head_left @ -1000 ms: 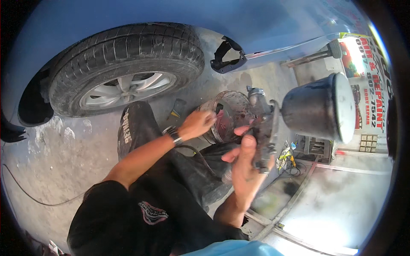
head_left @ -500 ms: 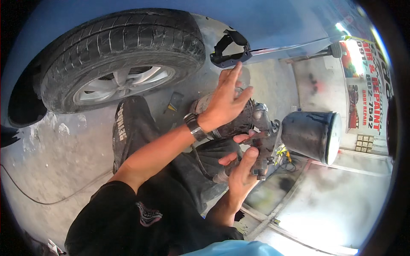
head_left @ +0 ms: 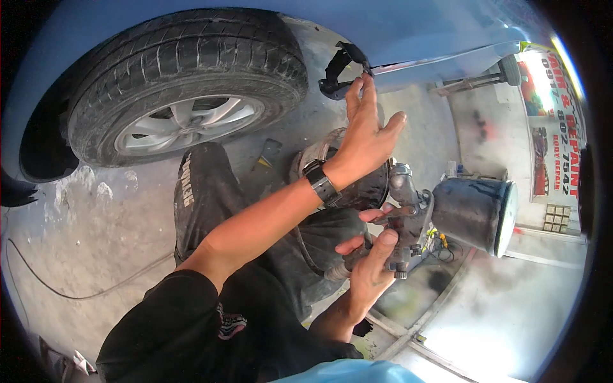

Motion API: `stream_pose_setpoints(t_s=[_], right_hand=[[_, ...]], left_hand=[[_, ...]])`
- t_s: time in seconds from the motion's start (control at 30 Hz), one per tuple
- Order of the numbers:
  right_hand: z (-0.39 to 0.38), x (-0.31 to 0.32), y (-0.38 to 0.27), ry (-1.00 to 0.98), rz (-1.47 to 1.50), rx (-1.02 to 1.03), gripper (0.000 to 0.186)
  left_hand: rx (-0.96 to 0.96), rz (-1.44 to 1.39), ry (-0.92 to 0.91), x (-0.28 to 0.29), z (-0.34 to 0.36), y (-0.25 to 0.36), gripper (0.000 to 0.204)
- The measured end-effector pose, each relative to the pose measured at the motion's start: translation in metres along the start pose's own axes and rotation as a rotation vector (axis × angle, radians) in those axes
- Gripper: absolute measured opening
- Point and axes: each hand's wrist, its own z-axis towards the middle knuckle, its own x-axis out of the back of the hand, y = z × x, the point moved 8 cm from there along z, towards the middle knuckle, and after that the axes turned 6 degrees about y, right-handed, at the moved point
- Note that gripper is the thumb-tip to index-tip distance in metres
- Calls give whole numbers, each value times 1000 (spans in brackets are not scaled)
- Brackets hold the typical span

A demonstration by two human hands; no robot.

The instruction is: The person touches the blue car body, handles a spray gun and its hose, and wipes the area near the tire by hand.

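My right hand point(head_left: 373, 271) is wrapped round a spray gun point(head_left: 405, 223) with a dark, paint-stained body, and a hose runs from its handle. A large black paint cup point(head_left: 472, 210) with a pale lid sticks out from the gun to the right. My left hand point(head_left: 367, 137), with a black watch on its wrist, has its fingers stretched out and thumb apart. Its fingertips are at the black bracket-like piece point(head_left: 338, 80) on the lower edge of the blue car body point(head_left: 421, 38); whether they press on it, I cannot tell.
A car wheel point(head_left: 191, 83) with a silver rim stands at the upper left, beside my knee. Behind my left hand is a stained bucket point(head_left: 310, 156). A small dark scraper-like piece point(head_left: 269, 153) lies on the floor. A thin hose point(head_left: 76, 297) crosses the floor at left.
The view has shifted a little. My left hand has moved right, its fingers still stretched at the bracket-like piece. My right hand and the spray gun have also shifted slightly right and down.
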Motion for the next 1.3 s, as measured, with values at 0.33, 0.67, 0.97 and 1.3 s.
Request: stream_pose_setpoints(t_s=[0.33,0.67,0.97,1.3], right_hand=[[4,1,0,-17,-13,67,60],[1,-2,0,-31,-41,70,62],[-1,0,-2,-50,-20,15,58],[-1,-18,-10,-78,-2,52,59]], left_hand=[[-92,38,84,9,-10,16,77],[-55,-288,67,24,-17,-10,78],[-113,-430,28,15,-21,27,75],[140,-44,11,115,-78,-60,17]])
